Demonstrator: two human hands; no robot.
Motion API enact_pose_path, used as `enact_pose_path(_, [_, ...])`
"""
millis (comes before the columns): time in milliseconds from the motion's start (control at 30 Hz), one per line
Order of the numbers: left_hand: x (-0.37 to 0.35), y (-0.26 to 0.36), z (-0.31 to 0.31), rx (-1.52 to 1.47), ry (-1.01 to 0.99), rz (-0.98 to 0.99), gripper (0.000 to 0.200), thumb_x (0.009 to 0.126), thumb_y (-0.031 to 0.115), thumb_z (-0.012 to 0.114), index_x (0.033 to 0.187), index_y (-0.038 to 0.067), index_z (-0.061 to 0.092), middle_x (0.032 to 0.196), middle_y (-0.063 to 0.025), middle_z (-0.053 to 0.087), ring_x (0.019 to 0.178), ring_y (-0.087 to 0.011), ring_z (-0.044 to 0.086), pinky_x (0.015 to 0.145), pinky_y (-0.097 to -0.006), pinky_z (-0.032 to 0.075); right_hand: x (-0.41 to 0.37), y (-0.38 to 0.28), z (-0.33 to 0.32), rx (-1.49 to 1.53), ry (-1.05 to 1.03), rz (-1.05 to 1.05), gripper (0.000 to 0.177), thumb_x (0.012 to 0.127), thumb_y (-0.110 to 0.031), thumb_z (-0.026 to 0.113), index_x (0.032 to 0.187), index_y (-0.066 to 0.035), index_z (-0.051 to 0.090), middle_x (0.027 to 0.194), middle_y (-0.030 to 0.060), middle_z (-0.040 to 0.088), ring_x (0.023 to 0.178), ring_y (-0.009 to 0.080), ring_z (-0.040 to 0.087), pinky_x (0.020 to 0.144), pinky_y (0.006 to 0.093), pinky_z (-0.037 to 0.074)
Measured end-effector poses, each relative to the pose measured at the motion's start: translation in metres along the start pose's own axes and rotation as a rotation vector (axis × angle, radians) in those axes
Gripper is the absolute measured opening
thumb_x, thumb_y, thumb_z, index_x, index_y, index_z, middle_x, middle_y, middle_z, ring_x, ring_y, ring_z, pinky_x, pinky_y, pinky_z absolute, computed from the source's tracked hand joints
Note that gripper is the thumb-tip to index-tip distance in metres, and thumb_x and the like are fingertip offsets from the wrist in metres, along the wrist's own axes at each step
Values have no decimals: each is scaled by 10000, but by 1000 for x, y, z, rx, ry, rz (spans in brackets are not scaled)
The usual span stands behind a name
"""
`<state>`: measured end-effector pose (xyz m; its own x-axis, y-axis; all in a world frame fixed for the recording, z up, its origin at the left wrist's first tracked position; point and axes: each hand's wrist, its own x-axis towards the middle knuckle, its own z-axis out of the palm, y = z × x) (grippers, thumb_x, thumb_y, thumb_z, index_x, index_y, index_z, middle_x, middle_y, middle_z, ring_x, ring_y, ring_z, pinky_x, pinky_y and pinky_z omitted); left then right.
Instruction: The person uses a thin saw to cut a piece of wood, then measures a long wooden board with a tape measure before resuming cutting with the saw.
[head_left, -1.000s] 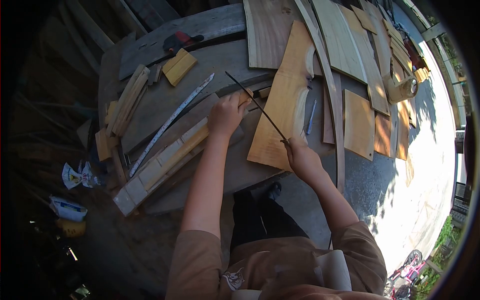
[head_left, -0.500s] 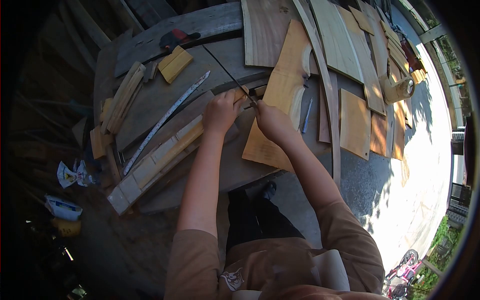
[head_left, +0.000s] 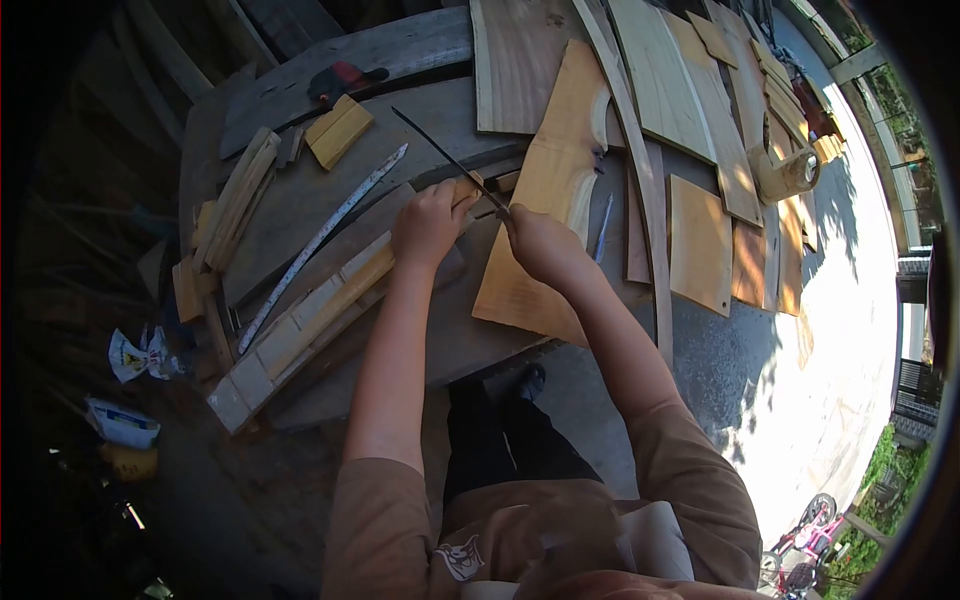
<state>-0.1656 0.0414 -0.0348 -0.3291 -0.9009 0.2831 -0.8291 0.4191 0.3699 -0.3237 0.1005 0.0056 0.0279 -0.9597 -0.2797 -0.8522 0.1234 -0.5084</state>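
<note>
My left hand [head_left: 427, 222] is closed around a light wooden piece [head_left: 466, 188] above the workbench, with its end sticking out past the fingers. My right hand [head_left: 546, 248] grips the near end of a long, thin, dark-bladed tool [head_left: 432, 142]. The blade slants away to the upper left and crosses close to the end of the wooden piece. Its handle is hidden in my fist, and whether the blade touches the wood cannot be made out. Below my left hand lies a long wooden beam [head_left: 300, 325]. A wide live-edge board [head_left: 548, 190] lies beside my right hand.
A dark cap [head_left: 343, 82] and a yellowish wood block [head_left: 340, 131] lie at the back. A speckled strip [head_left: 325, 240] lies left of the beam. Boards [head_left: 665, 80] cover the right side, with a pale container [head_left: 785, 174] among them. A pen-like object [head_left: 604, 228] lies near my right forearm.
The blade's tip has drawn back slightly toward me, along with my right hand. My left hand keeps its hold on the wood. The whole view has shifted a little.
</note>
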Motion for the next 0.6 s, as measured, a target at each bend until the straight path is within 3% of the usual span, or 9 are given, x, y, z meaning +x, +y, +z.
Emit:
enact_pose_path(100, [-1,1,-3,11,-47,-15,306,778,346,602,892,64,573,805,-120,611,711,-319,593,579,-390,483,9,2,12,46,59,-47,253,895,-231,359,913,-9,478,742,224,593,717,394,581,649,486,446])
enact_pose_path(333, [-1,0,-1,-15,-3,2,315,779,349,600,907,63,569,809,-117,611,715,-325,592,579,-395,480,-125,47,1,-31,-29,150,175,881,-215,421,901,-45,455,627,214,569,625,403,574,566,500,444])
enact_pose_path(400, [-3,2,-3,-8,-15,-2,301,775,334,604,881,55,566,784,-123,607,713,-316,593,580,-392,483,-124,46,-6,-25,-46,143,173,881,-213,421,909,-45,451,597,206,563,592,406,568,548,503,441])
enact_pose_path(600, [-1,2,-8,27,-20,-14,294,780,333,598,869,54,569,768,-124,605,711,-309,597,580,-388,485,-8,1,-2,34,-32,17,242,895,-207,350,935,-4,475,782,221,599,752,387,584,664,474,450])
